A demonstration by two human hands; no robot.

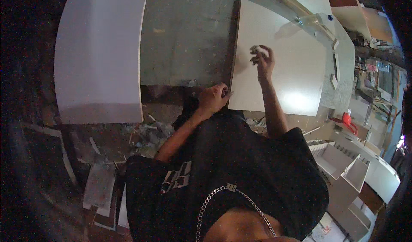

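A pale, glossy rectangular panel (pixel 283 66) with a dark left edge lies on the worktable in front of me. Over its left part, my right hand (pixel 265 62) is raised with bent fingers closed round a small crumpled whitish wad (pixel 257 49); whether it is cloth or paper I cannot tell. My left hand (pixel 212 98) is at the panel's near left edge, fingers curled together. What those fingers grip, if anything, is hidden. Beyond the right hand, a clear bottle (pixel 310 19) with a dark blue cap lies on its side near the panel's far right corner.
Another large pale panel (pixel 101 57) stands to my left, beside the grey-green worktable (pixel 184 40). Narrow strips (pixel 336 64) lie along the table's right side. White drawer-like boxes (pixel 339 160) and a red object (pixel 348 122) are at my right. Scraps (pixel 150 132) litter the floor.
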